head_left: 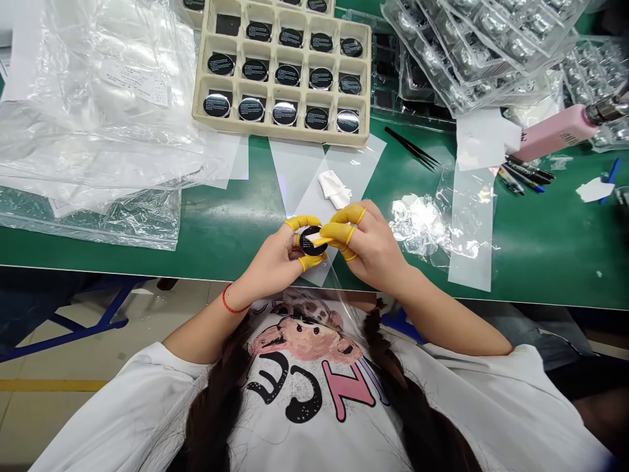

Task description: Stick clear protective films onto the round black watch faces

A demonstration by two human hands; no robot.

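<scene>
Between the yellow-covered fingers of my left hand (276, 259) is a round black disc (309, 248) with small white print and a shiny rim. My right hand (366, 239), also in yellow finger cots, pinches a small white piece (317, 238) against the face of the disc; whether it is cloth or paper I cannot tell. Just beyond my hands lies a crumpled white cloth (335, 190). Farther back, a cream compartment tray (280, 132) holds several similar black discs, one in most cells. The back left cell shows only a dark square.
Clear plastic bags (98, 144) cover the left of the green table (221, 223). Black tweezers (411, 148), a pile of clear film scraps (417, 219), pens (528, 174) and a pink tool (555, 133) lie to the right. Stacked clear trays (472, 52) stand back right.
</scene>
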